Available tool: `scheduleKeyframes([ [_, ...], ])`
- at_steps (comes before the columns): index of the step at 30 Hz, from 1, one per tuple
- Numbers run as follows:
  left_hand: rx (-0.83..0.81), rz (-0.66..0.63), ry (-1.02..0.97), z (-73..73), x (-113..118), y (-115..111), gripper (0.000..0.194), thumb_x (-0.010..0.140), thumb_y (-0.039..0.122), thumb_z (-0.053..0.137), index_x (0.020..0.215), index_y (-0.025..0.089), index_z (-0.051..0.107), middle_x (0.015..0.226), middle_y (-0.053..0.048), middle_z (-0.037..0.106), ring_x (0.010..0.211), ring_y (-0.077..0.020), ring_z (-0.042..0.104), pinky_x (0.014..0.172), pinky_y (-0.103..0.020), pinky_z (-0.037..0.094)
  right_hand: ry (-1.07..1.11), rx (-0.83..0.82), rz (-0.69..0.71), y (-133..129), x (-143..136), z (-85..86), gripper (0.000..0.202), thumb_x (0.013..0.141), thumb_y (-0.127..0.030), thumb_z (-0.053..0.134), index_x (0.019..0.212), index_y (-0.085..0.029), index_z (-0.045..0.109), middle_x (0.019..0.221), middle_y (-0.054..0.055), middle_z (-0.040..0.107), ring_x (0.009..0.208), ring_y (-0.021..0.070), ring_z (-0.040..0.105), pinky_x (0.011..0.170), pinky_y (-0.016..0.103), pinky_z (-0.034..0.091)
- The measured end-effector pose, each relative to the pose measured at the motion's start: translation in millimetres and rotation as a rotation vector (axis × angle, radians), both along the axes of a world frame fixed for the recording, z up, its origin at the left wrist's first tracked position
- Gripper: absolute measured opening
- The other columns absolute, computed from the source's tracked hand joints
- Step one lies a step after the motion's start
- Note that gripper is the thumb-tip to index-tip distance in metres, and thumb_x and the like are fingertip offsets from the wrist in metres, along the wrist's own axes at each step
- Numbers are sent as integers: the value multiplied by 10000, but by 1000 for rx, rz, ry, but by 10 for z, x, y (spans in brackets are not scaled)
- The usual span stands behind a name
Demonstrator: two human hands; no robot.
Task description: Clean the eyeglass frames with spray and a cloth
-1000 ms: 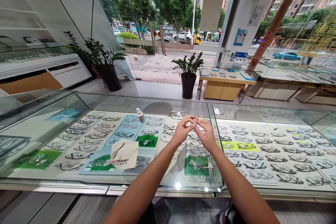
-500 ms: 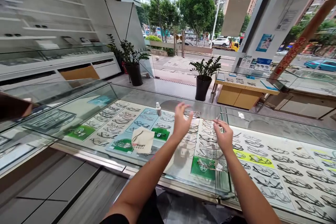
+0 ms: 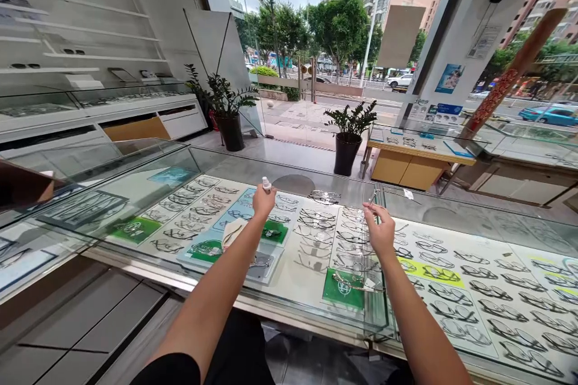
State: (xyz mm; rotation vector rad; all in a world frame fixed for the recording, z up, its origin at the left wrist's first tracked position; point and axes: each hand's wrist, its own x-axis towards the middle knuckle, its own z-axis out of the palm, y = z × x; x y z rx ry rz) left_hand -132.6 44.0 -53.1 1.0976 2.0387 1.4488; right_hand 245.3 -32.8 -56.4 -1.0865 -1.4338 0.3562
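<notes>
My left hand (image 3: pixel 264 201) is closed around a small white bottle (image 3: pixel 266 183), whose cap sticks up above the fingers. My right hand (image 3: pixel 380 227) pinches a thin-rimmed pair of glasses (image 3: pixel 372 196) over the counter; a thin arm with a white tag (image 3: pixel 409 194) stretches to its right. The cream cleaning cloth (image 3: pixel 232 231) lies on the glass, partly hidden by my left forearm. Between the hands, farther back, rests another pair of glasses (image 3: pixel 324 195). Nearer me, tagged glasses (image 3: pixel 354 281) lie above a green card.
Under the glass counter (image 3: pixel 289 307) are rows of eyeglasses (image 3: pixel 316 219). Past it stand two potted plants (image 3: pixel 347 153) and a low display table (image 3: pixel 406 168) by the glass front. Shelves (image 3: pixel 103 18) line the left wall. A brown object (image 3: pixel 22 186) juts in at the left edge.
My left hand has moved left from above the counter's middle, and its open fingers have closed on the bottle. My right hand stays nearly in place, still holding the glasses.
</notes>
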Motion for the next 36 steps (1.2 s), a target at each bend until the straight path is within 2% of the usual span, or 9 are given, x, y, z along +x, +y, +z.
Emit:
scheduleKeyframes([
  [3, 128, -108, -28, 65, 259, 3, 209, 913, 316, 611, 1092, 226, 552, 1051, -97, 668, 1024, -273, 639, 873, -365, 509, 18, -7, -1, 13, -1, 11, 289, 983, -431, 636, 1096, -225, 804, 1150, 122, 801, 1132, 303, 688, 950, 465, 540],
  [6, 250, -255, -95, 197, 728, -30, 277, 928, 336, 558, 1183, 245, 502, 1030, -51, 646, 895, -191, 636, 757, -292, 534, 50, -24, 11, 21, 0, 31, 282, 990, -434, 619, 1067, -224, 791, 1152, 124, 791, 1127, 301, 688, 938, 452, 535],
  [9, 364, -504, -274, 325, 1252, -173, 303, 958, 532, 540, 1019, 236, 528, 793, 5, 562, 660, -141, 548, 563, -238, 462, 77, -39, 41, 20, 4, 55, 275, 1001, -433, 608, 1047, -218, 774, 1137, 120, 778, 1116, 290, 693, 960, 443, 531],
  [12, 249, -853, -600, 377, 1627, -365, 633, 911, 829, 438, 767, 216, 500, 574, 43, 434, 461, -103, 374, 411, -214, 285, 88, -55, 90, 4, -9, 80, 274, 1009, -442, 606, 1037, -216, 760, 1120, 115, 763, 1101, 280, 695, 985, 437, 530],
  [16, 34, -1138, -834, 342, 1785, -534, 793, 813, 985, 319, 580, 231, 394, 400, 73, 288, 352, -78, 227, 392, -235, 242, 113, -108, 210, -59, -77, 121, 280, 1008, -465, 613, 1015, -222, 752, 1102, 107, 751, 1067, 270, 702, 970, 417, 545],
  [22, -9, -1430, -1001, 321, 1683, -593, 783, 862, 922, 231, 508, 241, 387, 360, 55, 230, 331, -92, 194, 413, -274, 215, 183, -226, 382, -179, -158, 215, 276, 986, -487, 659, 1004, -234, 766, 1081, 92, 754, 1069, 272, 701, 972, 414, 533],
  [26, 102, -1370, -927, 314, 1641, -566, 724, 876, 847, 220, 514, 246, 401, 405, 28, 287, 381, -119, 269, 450, -302, 265, 239, -326, 449, -217, -139, 293, 295, 966, -511, 680, 1013, -236, 779, 1079, 87, 775, 1068, 273, 704, 963, 414, 525],
  [32, 194, -1112, -278, 228, 1637, -523, 709, 834, 856, 357, 516, 231, 457, 443, 18, 360, 431, -119, 301, 475, -296, 230, 219, -445, 580, -262, -131, 358, 283, 965, -504, 684, 955, -241, 790, 1000, 72, 797, 989, 254, 712, 828, 374, 514],
  [36, 225, -1055, -156, 178, 1636, -530, 696, 839, 802, 520, 496, 197, 489, 482, 3, 446, 486, -111, 361, 528, -289, 239, 199, -490, 701, -285, -163, 353, 294, 974, -505, 677, 963, -240, 803, 970, 69, 799, 959, 244, 719, 796, 363, 502],
])
